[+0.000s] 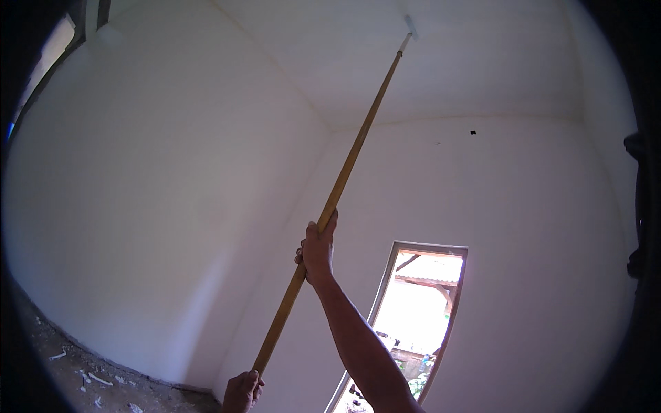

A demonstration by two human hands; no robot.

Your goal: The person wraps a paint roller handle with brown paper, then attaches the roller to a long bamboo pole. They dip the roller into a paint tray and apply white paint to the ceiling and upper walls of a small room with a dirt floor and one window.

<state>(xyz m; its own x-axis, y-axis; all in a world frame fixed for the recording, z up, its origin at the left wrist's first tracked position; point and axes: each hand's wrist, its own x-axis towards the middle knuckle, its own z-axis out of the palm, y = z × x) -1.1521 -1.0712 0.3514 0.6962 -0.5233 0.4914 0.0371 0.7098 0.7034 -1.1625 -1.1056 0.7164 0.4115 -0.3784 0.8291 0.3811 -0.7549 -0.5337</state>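
A long wooden pole [356, 151] slants from the bottom of the view up toward the ceiling. At its far tip a paint roller [411, 27] with a pale sleeve is at the white ceiling [482, 62]; whether it touches is too small to tell. My right hand [319, 251] wraps round the pole near its middle, with the arm stretched upward. Lower down, at the bottom edge, my left hand [242, 392] is closed round the pole's lower part. The pole's bottom end is hidden.
White walls [158, 172] enclose the room on both sides. A tall framed window opening [420, 310] stands in the far wall, with a small dark square hole [473, 132] above it. Debris litters the rough floor [103, 385] at lower left. Another opening [51, 55] is at upper left.
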